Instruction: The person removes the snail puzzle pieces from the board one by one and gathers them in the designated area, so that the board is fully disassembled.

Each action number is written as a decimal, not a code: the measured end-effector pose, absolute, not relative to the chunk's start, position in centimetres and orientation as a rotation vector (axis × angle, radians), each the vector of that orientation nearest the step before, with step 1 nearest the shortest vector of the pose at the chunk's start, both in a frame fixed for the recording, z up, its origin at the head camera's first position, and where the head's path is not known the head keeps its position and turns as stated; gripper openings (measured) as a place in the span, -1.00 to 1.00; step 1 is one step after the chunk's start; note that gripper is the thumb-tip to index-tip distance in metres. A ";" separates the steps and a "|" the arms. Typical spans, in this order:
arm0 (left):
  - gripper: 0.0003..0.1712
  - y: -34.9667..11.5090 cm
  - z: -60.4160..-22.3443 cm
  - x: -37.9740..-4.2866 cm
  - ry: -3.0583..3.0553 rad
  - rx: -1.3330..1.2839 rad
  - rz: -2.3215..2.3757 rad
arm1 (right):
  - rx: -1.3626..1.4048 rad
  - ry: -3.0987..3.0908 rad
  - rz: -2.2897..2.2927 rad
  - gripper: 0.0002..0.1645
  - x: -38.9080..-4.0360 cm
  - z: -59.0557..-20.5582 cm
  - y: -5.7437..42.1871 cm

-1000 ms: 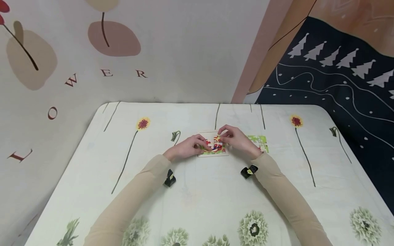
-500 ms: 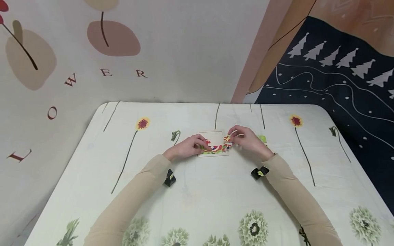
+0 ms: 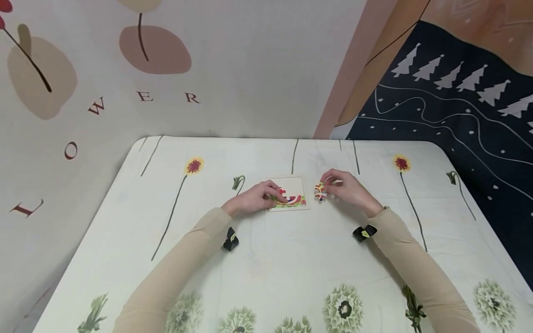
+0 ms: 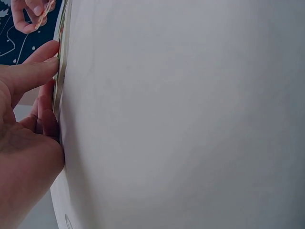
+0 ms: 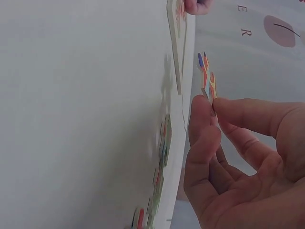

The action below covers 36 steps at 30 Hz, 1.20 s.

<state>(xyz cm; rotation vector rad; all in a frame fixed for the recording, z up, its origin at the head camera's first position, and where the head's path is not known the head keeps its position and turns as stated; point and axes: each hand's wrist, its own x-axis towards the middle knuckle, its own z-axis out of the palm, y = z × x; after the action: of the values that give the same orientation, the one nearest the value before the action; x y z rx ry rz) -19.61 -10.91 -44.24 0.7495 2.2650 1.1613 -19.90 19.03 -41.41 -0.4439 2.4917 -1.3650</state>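
Observation:
A jigsaw puzzle board point(image 3: 293, 185) with a pale rim lies near the table's middle, its lower part filled with red and green picture pieces and its upper part bare. My left hand point(image 3: 259, 196) rests on the board's left side, fingers and thumb touching it from above. Just right of the board, my right hand point(image 3: 345, 187) pinches a colourful jigsaw puzzle piece point(image 3: 319, 191) between thumb and fingers. In the right wrist view that piece point(image 5: 204, 76) is held clear of the table; whether it is one piece or joined ones I cannot tell.
Loose puzzle pieces point(image 5: 159, 181) lie on the table beneath my right hand in the right wrist view; the hand and forearm hide them in the head view. A flower-print cloth point(image 3: 266, 268) covers the table. Printed fabric point(image 3: 258, 69) hangs behind the table's far edge.
My right hand has lifted the puzzle piece from the board and moved it rightward, baring the board's upper right. The hand now covers the loose pieces. My left hand has stayed in place.

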 end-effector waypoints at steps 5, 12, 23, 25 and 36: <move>-0.71 -10.9 -44.0 -19.5 2.258 0.749 1.164 | -0.430 2.514 -1.328 -0.78 -19.7 -41.1 20.1; -0.71 -11.0 -44.2 -19.6 2.265 0.755 1.163 | -0.392 2.521 -1.297 -0.79 -19.5 -40.9 21.3; -0.72 -10.9 -44.1 -19.6 2.268 0.745 1.163 | -0.387 2.575 -1.201 -0.76 -19.1 -41.0 22.9; -0.72 -10.9 -44.2 -19.6 2.269 0.744 1.162 | -0.382 2.581 -1.188 -0.75 -19.0 -41.0 23.2; -0.72 -10.8 -43.9 -19.5 2.271 0.731 1.162 | -0.453 2.642 -1.184 -0.83 -18.9 -41.8 24.3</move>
<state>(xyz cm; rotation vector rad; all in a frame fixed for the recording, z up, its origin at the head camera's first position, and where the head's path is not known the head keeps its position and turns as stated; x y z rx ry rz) -19.49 -10.84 -43.93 0.7310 2.2714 1.1622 -18.85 24.25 -41.76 -0.4531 2.6420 -1.1838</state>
